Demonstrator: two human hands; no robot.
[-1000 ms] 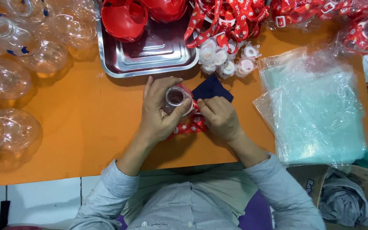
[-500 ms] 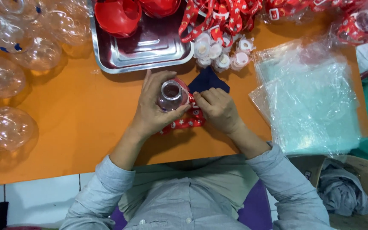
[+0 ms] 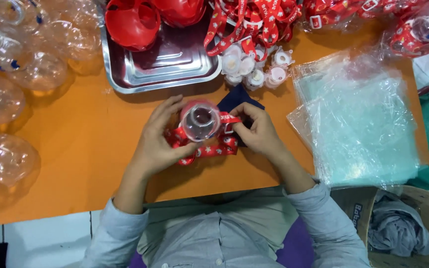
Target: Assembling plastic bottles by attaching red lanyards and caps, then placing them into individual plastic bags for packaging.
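Observation:
My left hand [image 3: 157, 141] grips a clear round plastic bottle [image 3: 199, 120], its open neck turned up toward me, just above the orange table [image 3: 80, 129]. A red strap with white stars [image 3: 202, 149] loops around and under the bottle. My right hand [image 3: 256, 131] pinches that strap by its small buckle at the bottle's right side. A dark blue cloth [image 3: 237, 99] lies under my right hand.
A steel tray [image 3: 175, 62] with red plastic shells [image 3: 132, 22] sits behind. White caps [image 3: 254, 67] cluster beside it, with more red straps [image 3: 254, 20] at the back. Clear bottles [image 3: 21, 74] crowd the left. Clear plastic bags [image 3: 358, 124] lie right; a cardboard box [image 3: 403, 228] stands below.
The bottle has tipped so its open neck faces up, and the red strap now wraps around it. My right hand has shifted from on top of the strap to the buckle.

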